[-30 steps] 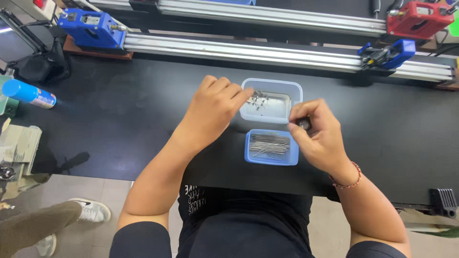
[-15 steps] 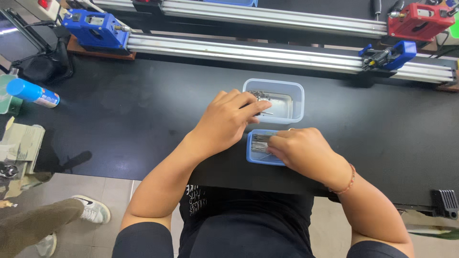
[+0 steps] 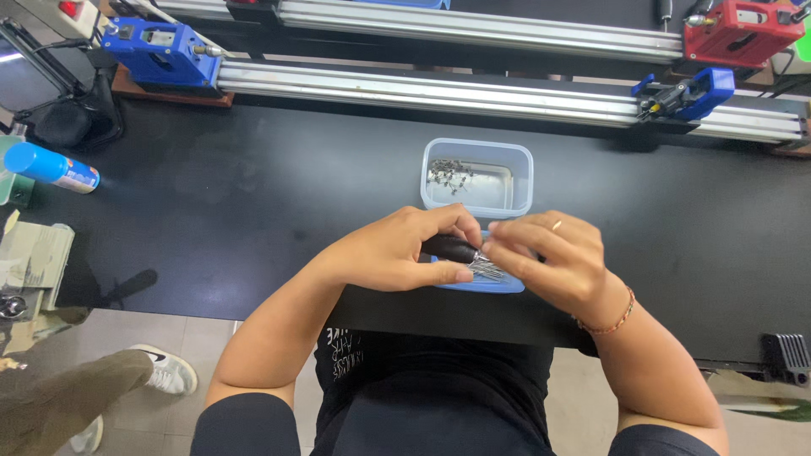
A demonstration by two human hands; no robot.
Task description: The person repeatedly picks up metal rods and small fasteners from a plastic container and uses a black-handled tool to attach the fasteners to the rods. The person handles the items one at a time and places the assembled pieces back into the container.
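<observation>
My left hand (image 3: 404, 252) is closed around a small black tool handle (image 3: 449, 248) just above the near blue tray (image 3: 498, 286), which holds thin metal pins. My right hand (image 3: 549, 257) meets it from the right, fingertips pinching at the tool's metal tip; a ring shows on one finger and a beaded bracelet on the wrist. Behind the hands stands a clear plastic tub (image 3: 522, 165) with a cluster of small metal parts (image 3: 448, 174) in its left half. Both containers rest on the black bench (image 3: 253, 203).
Two long aluminium rails (image 3: 439, 89) run across the back of the bench, with blue fixtures (image 3: 160, 52) and a red unit (image 3: 735, 34) on them. A blue spray can (image 3: 51, 167) lies at the far left. Another person's shoe and leg (image 3: 127, 380) show at lower left.
My left hand has drawn back from the clear tub to the near tray and now grips the black handle. My right hand has shifted right and its fingers have come to the tool's tip.
</observation>
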